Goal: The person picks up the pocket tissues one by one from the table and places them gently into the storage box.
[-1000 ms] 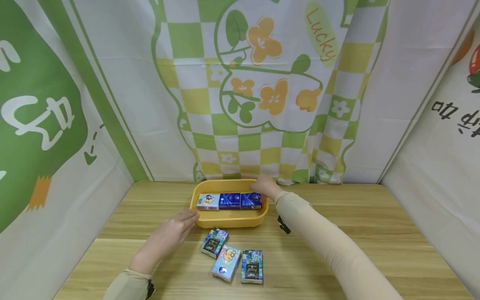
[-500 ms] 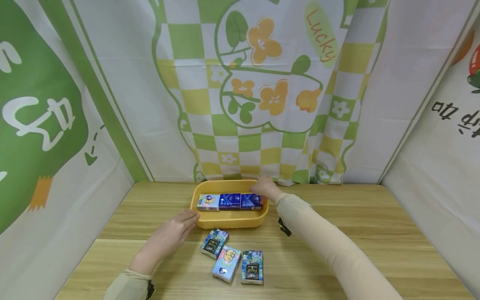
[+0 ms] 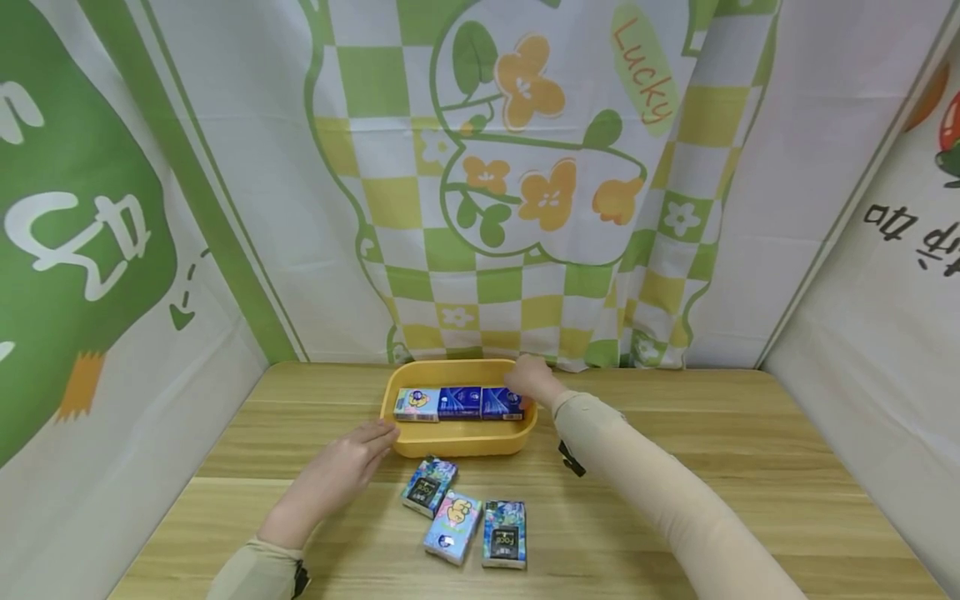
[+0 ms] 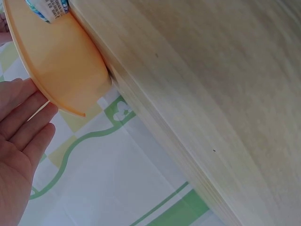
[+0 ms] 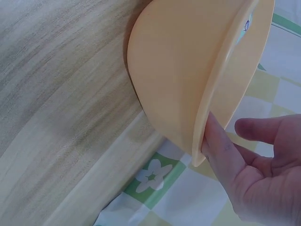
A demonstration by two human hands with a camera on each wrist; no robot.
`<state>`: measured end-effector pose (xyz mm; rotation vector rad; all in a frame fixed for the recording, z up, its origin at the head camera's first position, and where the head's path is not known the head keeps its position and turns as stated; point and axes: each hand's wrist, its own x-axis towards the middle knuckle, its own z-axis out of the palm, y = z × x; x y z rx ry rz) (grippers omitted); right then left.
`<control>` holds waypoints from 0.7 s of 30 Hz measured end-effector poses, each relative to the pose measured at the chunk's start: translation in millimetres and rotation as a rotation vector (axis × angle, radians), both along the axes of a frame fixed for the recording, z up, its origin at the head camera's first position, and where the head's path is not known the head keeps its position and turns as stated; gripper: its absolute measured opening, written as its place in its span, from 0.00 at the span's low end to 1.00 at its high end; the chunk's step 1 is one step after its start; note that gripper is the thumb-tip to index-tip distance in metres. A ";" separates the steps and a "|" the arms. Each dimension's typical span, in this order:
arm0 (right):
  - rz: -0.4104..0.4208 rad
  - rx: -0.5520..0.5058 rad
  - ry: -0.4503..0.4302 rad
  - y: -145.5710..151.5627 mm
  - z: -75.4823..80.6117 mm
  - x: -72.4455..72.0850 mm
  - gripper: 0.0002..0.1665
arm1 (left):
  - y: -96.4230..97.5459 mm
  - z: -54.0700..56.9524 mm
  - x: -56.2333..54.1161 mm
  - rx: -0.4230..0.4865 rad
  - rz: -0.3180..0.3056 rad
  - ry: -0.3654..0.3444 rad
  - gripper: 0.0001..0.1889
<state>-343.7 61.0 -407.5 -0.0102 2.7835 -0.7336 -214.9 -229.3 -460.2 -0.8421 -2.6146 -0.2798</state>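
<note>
A yellow basket [image 3: 461, 447] stands at the table's back, holding a row of small packs that look like pocket tissues: a light-blue pack with a duck print [image 3: 417, 404], a dark-blue pack [image 3: 460, 402] and another dark-blue pack [image 3: 501, 403] at the right end. My left hand [image 3: 352, 458] touches the basket's left rim with straight fingers; the left wrist view shows its fingertips against the wall. My right hand [image 3: 534, 379] reaches over the right rim beside the end pack. In the right wrist view its thumb [image 5: 256, 129] stands apart, and one fingertip is hidden behind the rim.
In front of the basket lie a floral pack with a black label [image 3: 429, 485], a light-blue duck pack [image 3: 453, 527] and another floral pack [image 3: 505, 533]. A checked curtain [image 3: 517, 292] hangs behind the wooden table [image 3: 645, 533].
My right hand has shifted very slightly to the right at the basket's rim. The left hand, the basket and the packs stay where they were.
</note>
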 end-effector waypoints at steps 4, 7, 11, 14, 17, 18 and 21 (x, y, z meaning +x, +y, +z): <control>0.038 0.014 -0.002 0.4 -0.9 0.0 0.11 | 0.3 0.4 0.5 -0.003 -0.007 0.008 0.17; 0.076 0.017 -0.012 0.1 -0.7 0.0 0.13 | 0.3 0.5 0.4 -0.002 -0.011 0.013 0.17; 0.079 -0.009 -0.026 -0.5 0.2 0.2 0.16 | -0.5 0.3 -0.2 0.011 -0.012 0.014 0.17; 0.062 -0.040 -0.036 -0.3 0.2 -0.1 0.14 | -1.0 0.4 -0.5 0.017 -0.010 0.014 0.17; 0.045 -0.061 -0.051 0.0 0.0 -0.5 0.12 | -1.2 0.9 -0.1 0.015 -0.010 0.007 0.17; 0.043 -0.060 -0.052 0.2 0.0 -0.5 0.12 | -1.2 1.1 0.1 0.012 -0.009 0.004 0.17; 0.046 -0.049 -0.033 1.3 1.0 0.7 0.14 | -0.4 2.4 0.8 0.010 -0.008 -0.003 0.17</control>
